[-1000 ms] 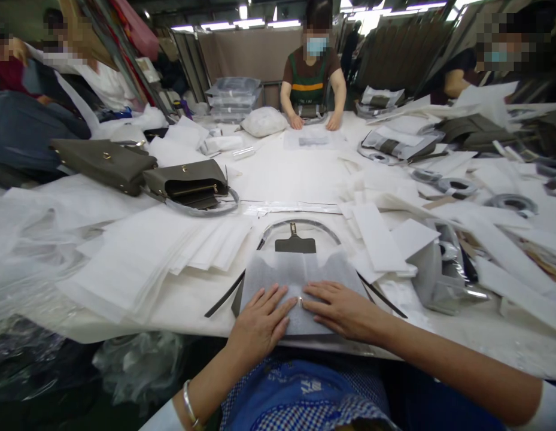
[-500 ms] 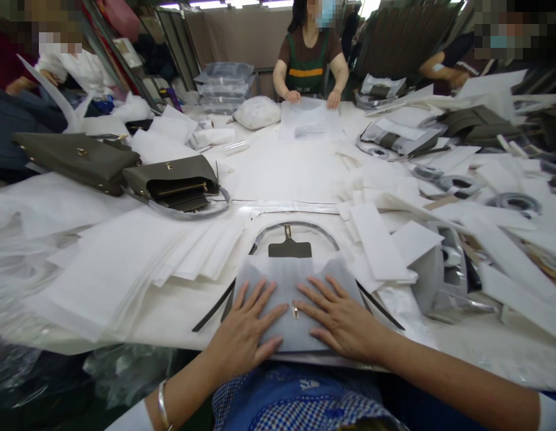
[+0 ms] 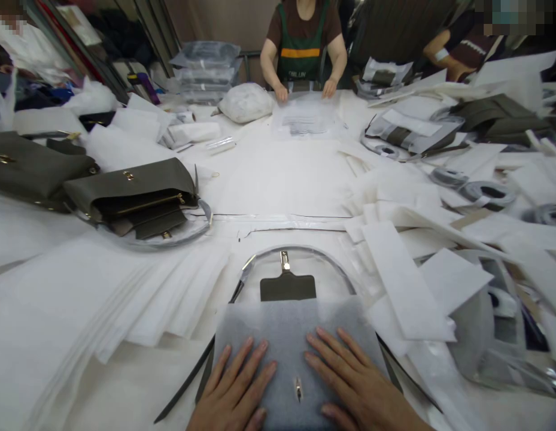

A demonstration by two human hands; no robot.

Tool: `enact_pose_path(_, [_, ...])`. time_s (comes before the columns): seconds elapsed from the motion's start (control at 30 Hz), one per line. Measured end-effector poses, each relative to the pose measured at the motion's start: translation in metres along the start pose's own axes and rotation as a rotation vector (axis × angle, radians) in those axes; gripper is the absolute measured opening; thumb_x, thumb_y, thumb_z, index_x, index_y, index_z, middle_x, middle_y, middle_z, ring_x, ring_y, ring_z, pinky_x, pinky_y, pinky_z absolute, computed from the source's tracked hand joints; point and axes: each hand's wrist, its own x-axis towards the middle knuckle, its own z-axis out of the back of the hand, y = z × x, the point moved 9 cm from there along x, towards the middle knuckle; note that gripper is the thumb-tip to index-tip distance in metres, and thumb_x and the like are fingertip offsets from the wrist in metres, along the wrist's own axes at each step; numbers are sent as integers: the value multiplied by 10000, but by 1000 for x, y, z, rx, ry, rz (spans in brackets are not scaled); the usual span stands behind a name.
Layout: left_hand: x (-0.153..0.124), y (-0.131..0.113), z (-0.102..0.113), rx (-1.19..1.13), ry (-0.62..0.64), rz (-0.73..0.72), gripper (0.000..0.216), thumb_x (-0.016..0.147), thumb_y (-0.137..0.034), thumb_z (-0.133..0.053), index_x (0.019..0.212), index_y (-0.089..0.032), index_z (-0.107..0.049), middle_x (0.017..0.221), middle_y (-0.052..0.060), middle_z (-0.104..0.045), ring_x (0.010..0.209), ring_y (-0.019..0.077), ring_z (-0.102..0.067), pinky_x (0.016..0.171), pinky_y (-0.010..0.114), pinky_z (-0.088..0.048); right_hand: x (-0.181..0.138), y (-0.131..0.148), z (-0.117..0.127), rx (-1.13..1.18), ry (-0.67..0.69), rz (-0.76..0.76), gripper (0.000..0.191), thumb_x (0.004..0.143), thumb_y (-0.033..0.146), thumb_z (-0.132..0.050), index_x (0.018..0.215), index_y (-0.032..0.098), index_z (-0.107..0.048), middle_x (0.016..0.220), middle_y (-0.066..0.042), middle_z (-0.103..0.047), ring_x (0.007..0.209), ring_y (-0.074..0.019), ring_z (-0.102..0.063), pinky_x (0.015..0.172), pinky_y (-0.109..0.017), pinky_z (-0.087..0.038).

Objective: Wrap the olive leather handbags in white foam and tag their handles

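Note:
Directly before me lies a dark olive handbag, its front covered by a sheet of translucent white tissue paper [image 3: 290,335]. A small metal clasp [image 3: 298,389] pokes through the sheet. Beyond the sheet's far edge show the bag's flap tab [image 3: 287,288] with a gold buckle and its wrapped, arched handle [image 3: 304,249]. My left hand [image 3: 235,389] rests flat on the left part of the paper, fingers spread. On the right part, my right hand [image 3: 354,383] lies flat too, with its fingers apart. Dark straps stick out on both sides of the bag.
An open olive handbag [image 3: 138,200] and another olive bag [image 3: 30,167] stand at left, behind fanned paper sheets [image 3: 138,305]. Paper strips [image 3: 407,281] and a clear plastic case [image 3: 488,323] crowd the right. Across the table, a co-worker [image 3: 304,48] holds a plastic bag [image 3: 304,120].
The view has tilted down and come closer, so the table's things sit larger and wider apart. Both hands stay flat on the paper with little visible shift.

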Motion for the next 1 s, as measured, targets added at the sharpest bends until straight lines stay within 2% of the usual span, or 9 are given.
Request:
enact_pose_path(0.1, [14,16,8,-9,4,25,401,946,-308,-467,1307,-201,-605,1371,12,-605,1255,183,-542,1195,328,-216,6,-9,5,-24,-70,-40,682,968,334,-501,1563,187,-203,1503,-116,-447,1394,-274,-419,1089,-458,-462])
enact_pose_path(0.17, [29,29,13,-16,25,83,385,953,-288,-465,1296,-190,-608,1353,5,-620,1188,161,-583,1150,286,-287,13,-20,10,-41,-90,-126,662,961,232,-485,1561,165,-214,1508,-125,-444,1395,-277,-416,1090,-456,-465])
enact_pose_path(0.3, [54,44,11,-53,63,186,414,979,-408,-473,1298,-171,-591,1272,31,-670,1143,238,-607,1135,433,-298,30,-34,18,-71,-76,-228,571,959,310,-518,1482,118,-392,1445,-164,-519,1321,-326,-494,1067,-518,-471])
enact_pose_path(0.43, [61,48,3,-166,70,253,425,995,-490,-421,1221,-182,-608,1141,33,-704,1048,217,-639,1093,434,-350,39,-36,24,-54,-73,-261,448,957,377,-522,1334,137,-542,1254,-158,-655,1145,-334,-602,997,-523,-497])
enact_pose_path(0.53, [61,52,7,-236,73,263,392,982,-493,-449,1142,-174,-611,1039,47,-698,952,219,-646,1041,446,-405,42,-37,33,-20,-55,-302,333,947,397,-532,1185,175,-605,1038,-125,-692,951,-311,-629,877,-501,-523])
enact_pose_path(0.63, [65,56,17,-317,79,256,317,943,-469,-534,1053,-179,-600,922,47,-666,864,225,-627,991,452,-449,46,-36,47,29,-56,-320,225,935,397,-547,1047,214,-617,894,-90,-652,819,-270,-590,791,-456,-500])
enact_pose_path(0.73, [69,58,21,-362,100,278,266,921,-445,-562,1012,-195,-586,872,54,-631,836,241,-603,839,427,-511,51,-36,54,58,-66,-302,185,927,410,-555,935,229,-595,858,-74,-621,804,-254,-559,775,-421,-451])
enact_pose_path(0.87, [67,56,7,-337,166,305,240,966,-401,-488,1048,-190,-569,891,74,-625,829,257,-594,705,399,-501,56,-42,42,19,8,-290,179,945,381,-552,853,228,-535,785,-30,-590,729,-236,-527,688,-371,-380])
enact_pose_path(1.0, [66,55,3,-316,138,298,288,996,-431,-412,1029,-187,-561,842,66,-625,774,246,-593,664,377,-477,55,-43,36,-8,23,-270,181,946,362,-564,835,232,-502,756,-7,-594,698,-232,-534,673,-351,-345])
